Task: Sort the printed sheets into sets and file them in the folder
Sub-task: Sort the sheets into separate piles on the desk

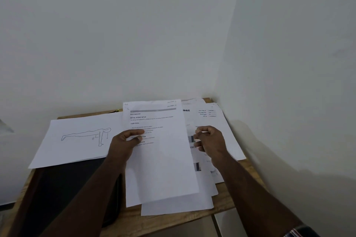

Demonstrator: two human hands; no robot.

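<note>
Now sheet btwn hands, L-pinched.

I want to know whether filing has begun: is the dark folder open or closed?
Closed, it seems: the dark folder lies flat on the table with its cover down, and the drawing sheet overlaps its far edge.

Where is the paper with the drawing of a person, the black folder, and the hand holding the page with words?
drawing sheet [81, 140], head view, on the sketched figure.
black folder [77, 188], head view, on its cover.
left hand [125, 140], head view, on its back.
</note>
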